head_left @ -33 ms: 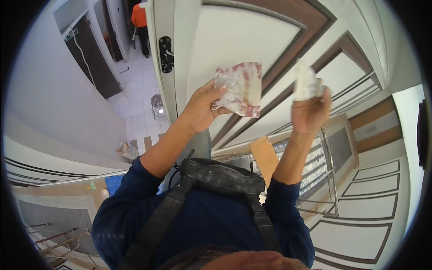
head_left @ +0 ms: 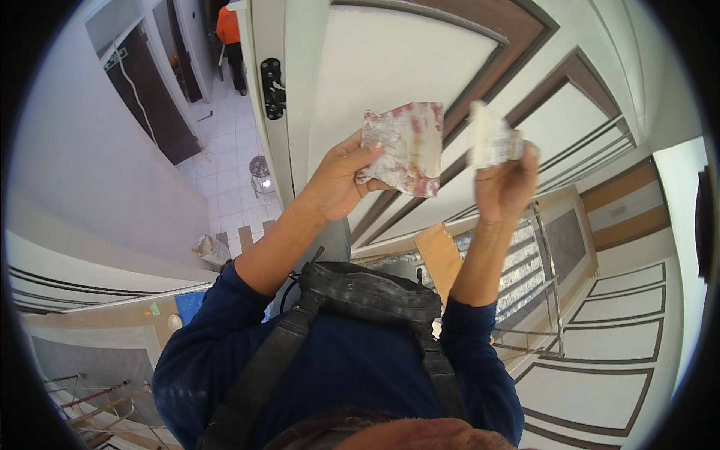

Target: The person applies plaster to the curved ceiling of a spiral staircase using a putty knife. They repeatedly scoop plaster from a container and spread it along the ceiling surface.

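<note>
Working paste [head_left: 385, 159] seemed the step: the left grip [head_left: 341, 176] grasped a smeared plate [head_left: 426, 142], the right grip [head_left: 505, 189] a blurred blade [head_left: 486, 135]; next likely called for bringing them together.

This looks like a building interior under finishing work. Scaffold-like metal tubing [head_left: 552, 277] stands toward four o'clock, beside a white-spattered slatted surface [head_left: 517, 262]; more shows toward eight. White, brown-moulded panelling [head_left: 401, 64] fills twelve to two o'clock. Toward ten, a white-tiled floor [head_left: 225, 172] leads past a dark door [head_left: 165, 109]. Near one o'clock, the flat plate [head_left: 411, 146] in the left hand [head_left: 337, 180] is thickly smeared with white.
</note>
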Demonstrator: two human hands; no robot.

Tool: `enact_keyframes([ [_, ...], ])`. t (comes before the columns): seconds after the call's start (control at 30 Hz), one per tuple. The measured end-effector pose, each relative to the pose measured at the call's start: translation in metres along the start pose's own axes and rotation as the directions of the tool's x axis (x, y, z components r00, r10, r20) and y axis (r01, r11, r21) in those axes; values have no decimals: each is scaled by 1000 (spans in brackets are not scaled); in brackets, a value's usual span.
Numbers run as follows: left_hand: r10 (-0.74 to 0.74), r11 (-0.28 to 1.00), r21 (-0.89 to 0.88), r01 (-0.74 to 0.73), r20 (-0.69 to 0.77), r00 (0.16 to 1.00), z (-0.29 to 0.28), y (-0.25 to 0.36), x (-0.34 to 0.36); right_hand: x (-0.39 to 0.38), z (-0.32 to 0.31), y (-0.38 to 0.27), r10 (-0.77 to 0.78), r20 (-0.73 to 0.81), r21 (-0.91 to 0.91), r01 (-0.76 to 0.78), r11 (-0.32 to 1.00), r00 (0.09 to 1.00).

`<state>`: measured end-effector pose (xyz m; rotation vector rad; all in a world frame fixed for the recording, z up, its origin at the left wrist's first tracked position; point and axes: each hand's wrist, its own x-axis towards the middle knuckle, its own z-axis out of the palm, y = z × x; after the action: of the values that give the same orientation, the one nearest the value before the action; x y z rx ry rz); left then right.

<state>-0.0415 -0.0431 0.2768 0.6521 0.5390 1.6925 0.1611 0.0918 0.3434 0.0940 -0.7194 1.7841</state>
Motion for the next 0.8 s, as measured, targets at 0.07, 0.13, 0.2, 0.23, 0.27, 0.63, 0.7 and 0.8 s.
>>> enact_keyframes([
  [0.07,-17,999,-42,19,47,999,14,-2,2,-6,-16,14,183,125,37,-189,981,975],
  [0.13,-33,996,-83,36,42,999,24,-4,1,-10,-22,27,213,31,7,-213,977,977],
  [0.2,-18,998,-57,20,40,999,26,-1,0,-12,-29,31,246,45,40,-248,968,968],
  [0.23,-8,999,-42,10,40,999,26,1,0,-13,-31,33,246,55,42,-248,968,968],
  [0.27,-12,999,-51,14,49,999,24,1,0,-13,-32,35,247,66,44,-250,967,967],
  [0.63,-89,996,-24,90,37,995,-3,-8,-5,-27,-53,31,258,3,-83,-256,963,966],
  [0.7,-66,997,-37,67,7,998,-4,-10,-5,-27,-62,24,246,-68,-100,-252,962,967],
  [0.8,-13,999,-52,15,30,999,-6,-9,-1,-22,-86,10,175,-174,-191,-208,959,969],
])
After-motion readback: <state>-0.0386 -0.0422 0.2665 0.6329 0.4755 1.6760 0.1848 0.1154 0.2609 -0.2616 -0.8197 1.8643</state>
